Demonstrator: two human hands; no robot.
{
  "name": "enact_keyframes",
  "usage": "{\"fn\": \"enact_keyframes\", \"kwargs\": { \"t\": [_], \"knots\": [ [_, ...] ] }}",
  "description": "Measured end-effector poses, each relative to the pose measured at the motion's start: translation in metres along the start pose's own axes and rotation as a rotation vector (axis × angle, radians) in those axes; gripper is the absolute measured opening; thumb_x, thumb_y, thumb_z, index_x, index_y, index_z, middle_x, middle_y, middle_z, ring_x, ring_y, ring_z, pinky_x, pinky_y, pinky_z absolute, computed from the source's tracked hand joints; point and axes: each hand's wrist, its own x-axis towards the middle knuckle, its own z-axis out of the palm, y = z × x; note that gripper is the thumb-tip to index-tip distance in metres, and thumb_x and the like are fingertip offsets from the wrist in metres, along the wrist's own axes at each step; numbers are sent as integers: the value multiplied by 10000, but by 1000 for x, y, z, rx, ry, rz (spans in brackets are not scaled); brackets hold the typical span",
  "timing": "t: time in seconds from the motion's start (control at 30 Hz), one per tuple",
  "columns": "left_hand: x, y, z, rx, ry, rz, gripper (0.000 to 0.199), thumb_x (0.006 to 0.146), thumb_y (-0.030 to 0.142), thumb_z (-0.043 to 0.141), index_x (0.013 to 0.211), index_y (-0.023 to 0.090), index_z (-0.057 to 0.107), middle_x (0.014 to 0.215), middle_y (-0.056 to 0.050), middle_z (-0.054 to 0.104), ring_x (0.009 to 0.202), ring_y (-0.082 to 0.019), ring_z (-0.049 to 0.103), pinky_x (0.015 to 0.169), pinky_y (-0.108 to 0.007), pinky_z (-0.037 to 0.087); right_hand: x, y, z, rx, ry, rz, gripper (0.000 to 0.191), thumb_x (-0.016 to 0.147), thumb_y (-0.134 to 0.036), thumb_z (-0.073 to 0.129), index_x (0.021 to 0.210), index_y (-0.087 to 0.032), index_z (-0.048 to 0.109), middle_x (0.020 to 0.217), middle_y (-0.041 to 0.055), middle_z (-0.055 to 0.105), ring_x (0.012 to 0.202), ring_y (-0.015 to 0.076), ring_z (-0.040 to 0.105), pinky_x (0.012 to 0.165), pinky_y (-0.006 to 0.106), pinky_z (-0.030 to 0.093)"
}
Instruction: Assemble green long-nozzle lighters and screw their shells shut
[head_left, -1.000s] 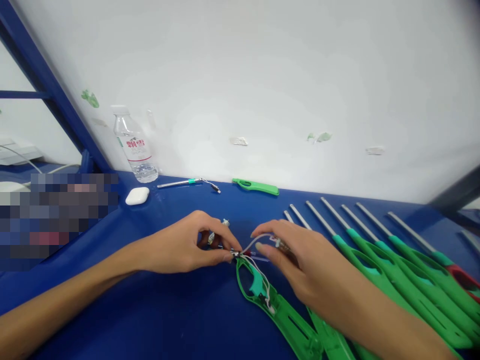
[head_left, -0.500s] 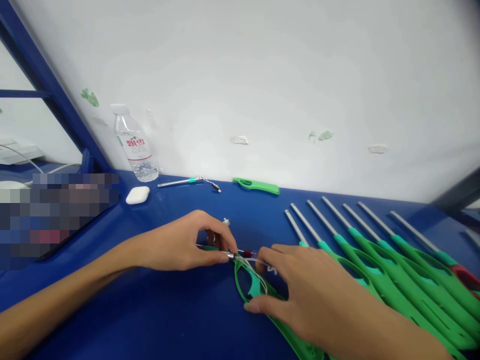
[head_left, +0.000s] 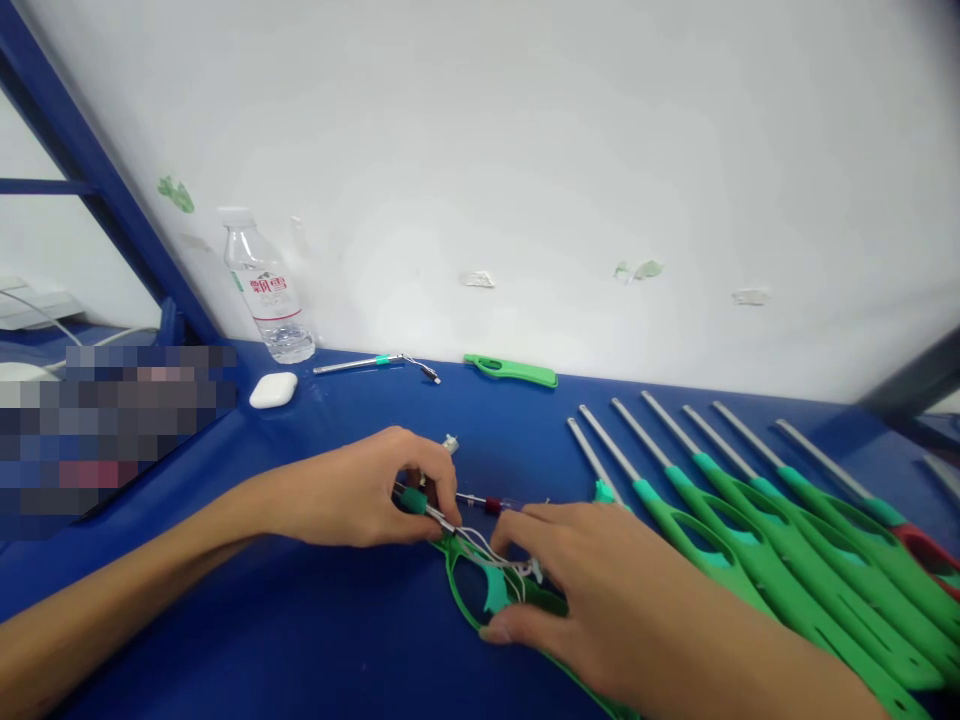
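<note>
My left hand (head_left: 375,485) is closed, thumb and fingers pinching a thin lighter tube with a teal collar (head_left: 412,500). White wires (head_left: 480,545) run from the tube's end toward my right hand (head_left: 592,570). My right hand curls over an open green lighter handle shell (head_left: 459,590), thumb on its near side and fingers by the wires. Inside the shell's loop is a teal trigger (head_left: 495,585). Most of the shell lies under my right hand and wrist. Just beyond the hands, a screwdriver with a dark red collar (head_left: 493,506) is partly hidden.
Several green lighters (head_left: 795,560) with metal tubes lie in a row at right. Along the wall are a water bottle (head_left: 270,295), a white case (head_left: 273,390), a loose lighter tube (head_left: 352,366) and a green handle shell (head_left: 517,372). A blurred-out area sits at left.
My left hand has shifted slightly left and tilted the tube, so its teal collar shows more. The green shell has moved a little left and down, and the wires are spread wider.
</note>
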Motion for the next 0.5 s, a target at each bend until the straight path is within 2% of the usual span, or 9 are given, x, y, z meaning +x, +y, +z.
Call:
{"fn": "enact_keyframes", "kwargs": {
  "t": [0.17, 0.5],
  "knots": [
    [0, -3, 0, -25, -16, 5, 45, 891, 183, 789, 911, 212, 817, 988, -32, 804, 895, -186, 742, 817, -314, 559, 0, 0, -2, 8, 17, 12, 275, 849, -394, 969, 951, -273, 743, 946, -40, 815, 799, 262, 760, 644, 334, 338],
    [0, -9, 1, -38, -45, -97, 73, 866, 243, 875, 920, 231, 828, 956, -3, 786, 867, -180, 706, 775, -300, 522, 3, 2, 1, 19, 23, 36, 276, 839, -359, 977, 953, -292, 735, 912, -54, 806, 796, 254, 747, 647, 329, 318]
  ]
}}
